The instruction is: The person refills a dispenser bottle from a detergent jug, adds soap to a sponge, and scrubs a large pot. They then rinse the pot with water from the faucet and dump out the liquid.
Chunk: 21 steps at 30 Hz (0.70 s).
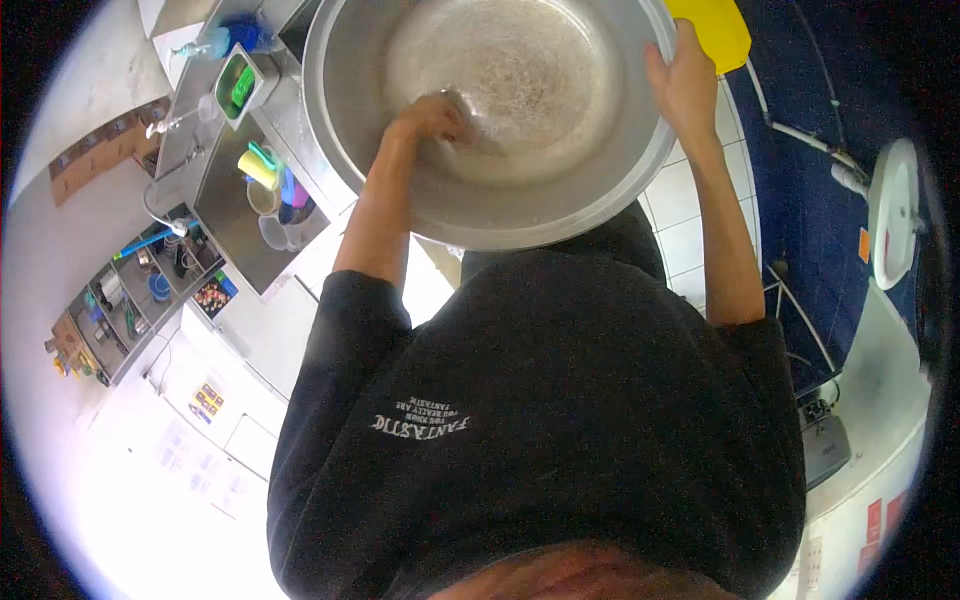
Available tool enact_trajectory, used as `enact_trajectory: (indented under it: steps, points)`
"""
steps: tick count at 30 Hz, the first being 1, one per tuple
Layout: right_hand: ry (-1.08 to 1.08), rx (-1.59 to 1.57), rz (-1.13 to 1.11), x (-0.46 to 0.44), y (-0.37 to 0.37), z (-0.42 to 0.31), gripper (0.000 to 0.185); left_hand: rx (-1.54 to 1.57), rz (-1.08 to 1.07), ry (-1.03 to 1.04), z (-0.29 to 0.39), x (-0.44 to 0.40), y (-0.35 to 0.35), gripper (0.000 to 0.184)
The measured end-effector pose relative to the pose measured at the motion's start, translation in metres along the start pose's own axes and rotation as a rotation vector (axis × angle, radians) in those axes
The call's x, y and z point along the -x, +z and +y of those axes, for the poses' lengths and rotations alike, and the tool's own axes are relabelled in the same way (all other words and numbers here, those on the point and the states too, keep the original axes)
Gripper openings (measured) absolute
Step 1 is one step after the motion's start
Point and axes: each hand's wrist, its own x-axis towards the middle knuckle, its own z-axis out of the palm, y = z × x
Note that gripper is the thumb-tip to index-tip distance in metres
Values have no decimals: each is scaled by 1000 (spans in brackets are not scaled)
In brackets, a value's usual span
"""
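A large round metal basin [560,215] is tilted in front of my body, its inside facing me and its floor streaked and wet-looking. My right hand [688,90] grips the basin's right rim, thumb on the inner side and the other fingers behind it. Inside the basin, at the lower left of its floor, my left hand [435,118] presses down with curled fingers. Whatever lies under those fingers is hidden and slightly blurred.
To the left is a metal sink [235,215] with colourful cups and a clear jug [278,234]. A small steel container [240,85] holds something green. A yellow object [722,35] sits behind my right hand. A white washbasin [893,215] hangs at the right.
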Motion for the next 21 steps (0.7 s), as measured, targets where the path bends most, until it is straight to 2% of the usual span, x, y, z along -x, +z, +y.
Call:
enact_trajectory:
  steps: [2,3,5,6,8,9,12,13,16,17,18,20,21]
  points:
    - [12,13,-13,-2,0,-3,44,176,0,-156,32,10,-16,25]
    - [27,29,-27,-3,0,-2,45,172,2,-148,30,4,-19,25]
    - [4,34,9,-2,2,0,45,354,773,-271,20,-3,-17,30]
    - [-28,34,43,-1,4,2,46,357,767,-275,18,-8,-11,30]
    - [-4,32,20,-1,4,0,45,252,597,-9,30,-12,-6,29]
    - [16,30,15,-5,3,1,45,111,289,15,38,-16,-3,28]
    - [3,53,-5,-6,4,4,47,161,421,29,32,-10,4,27]
    - [2,56,3,-8,4,5,47,253,727,-96,14,-18,8,32]
    - [-9,41,-12,-1,3,5,48,107,662,-179,10,-9,3,30]
    - [-1,29,4,-2,2,1,46,35,365,-90,14,-5,-3,30]
    - [6,15,26,-4,2,-2,45,28,372,-91,20,-2,-7,30]
    - [12,31,10,-4,4,-2,45,96,521,-43,27,1,-5,29]
    - [20,56,4,-7,3,0,45,94,650,-279,29,-1,-9,30]
